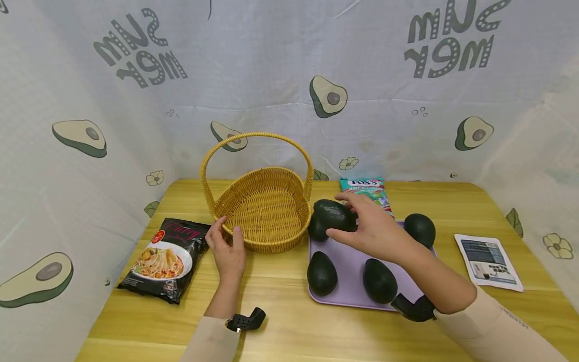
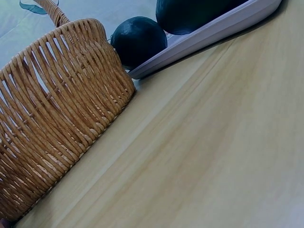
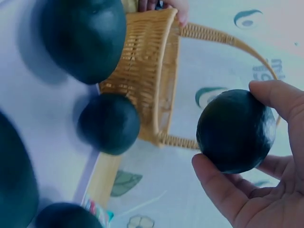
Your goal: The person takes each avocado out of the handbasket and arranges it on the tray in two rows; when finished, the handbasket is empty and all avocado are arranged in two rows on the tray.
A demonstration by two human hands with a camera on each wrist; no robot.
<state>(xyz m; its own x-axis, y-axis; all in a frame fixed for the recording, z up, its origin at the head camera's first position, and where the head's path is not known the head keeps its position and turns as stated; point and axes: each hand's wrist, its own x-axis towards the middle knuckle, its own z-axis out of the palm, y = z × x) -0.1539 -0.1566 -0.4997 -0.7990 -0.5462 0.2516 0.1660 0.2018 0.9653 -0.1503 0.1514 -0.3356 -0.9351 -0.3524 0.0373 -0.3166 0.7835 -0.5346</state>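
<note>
My right hand (image 1: 373, 229) holds a dark green avocado (image 1: 335, 215) between thumb and fingers, over the back left of the lilac tray (image 1: 348, 259). In the right wrist view this avocado (image 3: 236, 130) hangs clear of the tray, gripped from the side. Behind it in the head view, partly covered, another avocado (image 1: 316, 230) sits at the tray's corner. More avocados lie on the tray, at front left (image 1: 322, 274), front middle (image 1: 380, 280) and back right (image 1: 419, 230). My left hand (image 1: 228, 251) grips the front left rim of the yellow wicker basket (image 1: 271, 246), whose inside is bare.
A black noodle packet (image 1: 165, 259) lies left of the basket. Behind the tray is a green candy bag (image 1: 367, 191), partly hidden by the right hand. A white printed pouch (image 1: 488, 261) lies at the right. The basket's tall handle (image 1: 258, 134) arches up near the curtain.
</note>
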